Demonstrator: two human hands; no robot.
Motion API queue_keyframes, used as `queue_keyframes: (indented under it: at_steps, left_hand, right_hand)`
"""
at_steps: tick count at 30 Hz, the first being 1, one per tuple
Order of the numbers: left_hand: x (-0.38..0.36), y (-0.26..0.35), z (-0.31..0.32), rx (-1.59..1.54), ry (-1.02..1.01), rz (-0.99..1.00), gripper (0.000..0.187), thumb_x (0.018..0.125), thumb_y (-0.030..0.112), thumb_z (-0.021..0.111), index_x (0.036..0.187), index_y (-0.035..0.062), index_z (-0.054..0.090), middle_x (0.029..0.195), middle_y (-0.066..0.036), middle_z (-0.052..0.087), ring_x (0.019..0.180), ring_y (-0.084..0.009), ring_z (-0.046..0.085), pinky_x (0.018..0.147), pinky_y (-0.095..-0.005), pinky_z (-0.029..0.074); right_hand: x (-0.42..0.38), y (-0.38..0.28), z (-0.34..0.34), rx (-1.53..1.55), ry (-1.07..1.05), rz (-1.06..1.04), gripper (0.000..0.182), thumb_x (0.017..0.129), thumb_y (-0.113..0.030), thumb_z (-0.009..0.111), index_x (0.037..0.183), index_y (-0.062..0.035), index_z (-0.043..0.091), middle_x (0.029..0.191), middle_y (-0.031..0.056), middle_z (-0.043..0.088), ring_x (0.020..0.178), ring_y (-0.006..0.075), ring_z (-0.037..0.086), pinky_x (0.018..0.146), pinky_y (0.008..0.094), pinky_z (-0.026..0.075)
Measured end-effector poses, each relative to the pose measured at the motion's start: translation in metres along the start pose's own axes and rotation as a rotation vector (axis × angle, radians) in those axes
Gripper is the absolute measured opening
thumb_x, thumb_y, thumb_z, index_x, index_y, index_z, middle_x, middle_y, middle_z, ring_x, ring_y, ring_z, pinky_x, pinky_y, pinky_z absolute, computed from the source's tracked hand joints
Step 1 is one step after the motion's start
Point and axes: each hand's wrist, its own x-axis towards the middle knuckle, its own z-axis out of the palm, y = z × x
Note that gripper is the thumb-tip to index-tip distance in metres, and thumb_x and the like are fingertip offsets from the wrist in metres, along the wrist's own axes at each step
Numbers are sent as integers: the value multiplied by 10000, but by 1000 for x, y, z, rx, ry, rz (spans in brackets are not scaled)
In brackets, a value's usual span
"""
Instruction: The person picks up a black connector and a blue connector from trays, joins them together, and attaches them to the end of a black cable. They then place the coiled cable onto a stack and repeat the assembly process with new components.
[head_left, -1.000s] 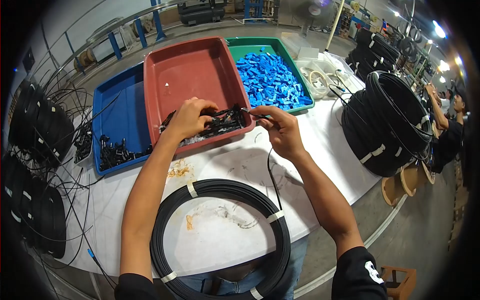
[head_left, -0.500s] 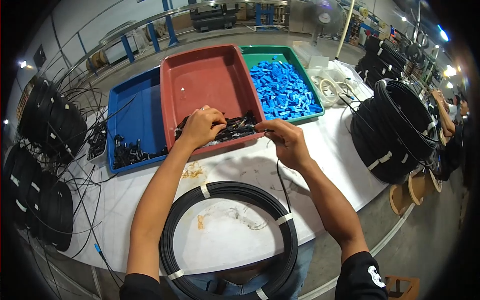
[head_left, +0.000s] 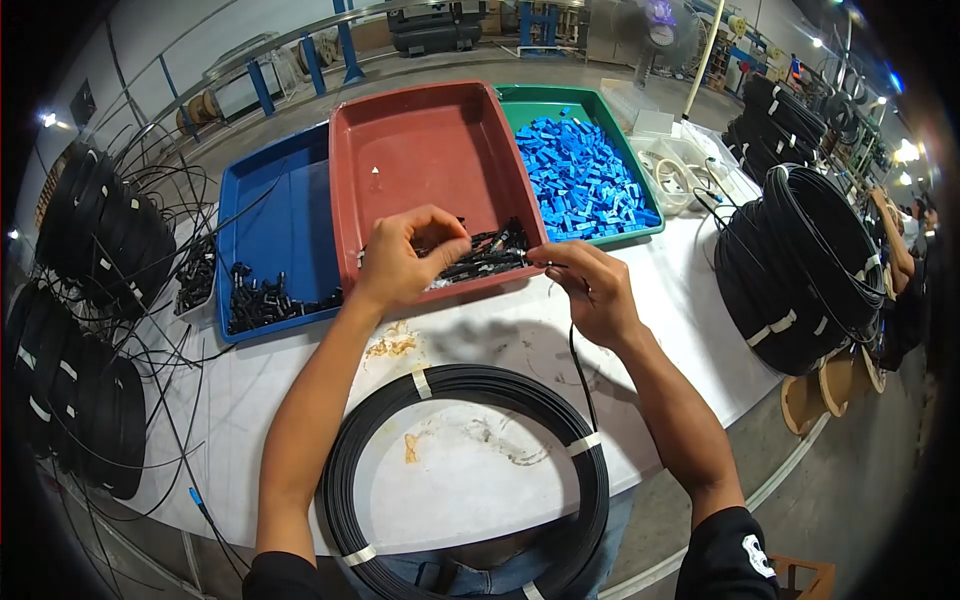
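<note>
My right hand (head_left: pixel 598 285) pinches the end of a black cable (head_left: pixel 578 375) at the right front corner of the red tray (head_left: pixel 430 140). That cable runs down to a large black cable coil (head_left: pixel 340 465), tied with white bands, at the table's front edge. My left hand (head_left: pixel 405 255) hovers at the tray's front, fingers curled and thumb close to the fingertips. Anything between them is too small to make out. Below and beside it, small black connector parts (head_left: pixel 485 255) lie heaped along the tray's front side.
A blue tray (head_left: pixel 270 190) with black parts stands left, a green tray (head_left: pixel 625 140) of blue pieces right. Behind it sits a clear box (head_left: pixel 665 165). Black cable coils (head_left: pixel 800 270) stack on both sides, with loose cables (head_left: pixel 180 400) trailing left. A person's arm (head_left: pixel 893 235) shows far right.
My left hand has lifted slightly from the black parts and its fingers have drawn into a curl. My right hand still holds the cable end at the tray corner. The view has shifted slightly.
</note>
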Motion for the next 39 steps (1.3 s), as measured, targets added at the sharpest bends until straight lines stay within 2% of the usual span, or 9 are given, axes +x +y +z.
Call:
queue_keyframes:
  at_steps: [2,5,13,17,19,26,28,34,39]
  left_hand:
    - [-9,11,1,-115,-102,74,136,821,-9,785,934,0,710,886,-67,718,838,-116,681,793,-262,554]
    - [-19,24,4,-263,-121,169,143,805,-33,787,930,-20,717,905,-102,723,859,-143,697,830,-278,567]
    - [-20,22,10,-303,-86,329,124,790,-24,788,905,-5,745,872,-89,749,807,-123,721,769,-252,590]
    - [-21,23,10,-311,-93,326,135,789,-28,787,913,-4,741,877,-90,747,808,-124,720,776,-255,590]
    - [-22,25,9,-332,-111,253,157,761,-114,768,892,-36,731,903,-150,726,865,-181,714,826,-301,597]
    - [-23,23,10,-343,-120,242,161,766,-110,768,904,-39,731,904,-152,727,880,-189,720,823,-300,599]
    - [-21,20,12,-289,-92,313,161,784,-9,801,935,2,746,860,-88,754,790,-124,724,755,-255,590]
    - [-21,37,1,29,-173,391,162,769,-58,799,888,-22,696,884,-82,738,757,-148,736,722,-267,600]
    - [-28,51,3,125,-116,351,354,771,-74,781,1031,16,557,880,-75,719,814,-186,755,688,-286,603]
  right_hand:
    - [0,-10,0,10,-12,-29,373,807,182,612,1095,-42,688,999,133,718,856,281,717,699,336,579]
    - [0,-19,0,24,-28,-80,442,756,232,581,1093,-33,691,1023,138,723,888,284,727,717,326,604]
    - [-2,-21,2,74,-22,-70,451,747,238,562,1085,-30,695,989,143,725,851,270,732,709,323,619]
    - [-2,-20,2,83,-8,-83,443,751,237,559,1077,-29,698,984,142,724,849,270,732,711,326,620]
    - [-3,-21,3,89,-13,-75,428,758,232,560,1072,-23,699,979,143,724,849,269,733,717,326,621]
    - [-1,-25,2,75,-31,-84,406,759,230,576,1065,-8,697,976,146,725,862,274,735,734,326,624]
    - [-1,-23,1,66,-42,-86,454,711,245,574,1064,-10,701,977,148,725,856,273,736,711,330,619]
    - [-1,-29,-7,-161,-123,-182,528,616,205,562,1059,-40,711,978,115,734,818,263,733,636,337,591]
    - [-6,-30,5,-77,-104,-111,483,666,189,592,1068,-57,700,952,107,736,779,286,723,609,354,572]
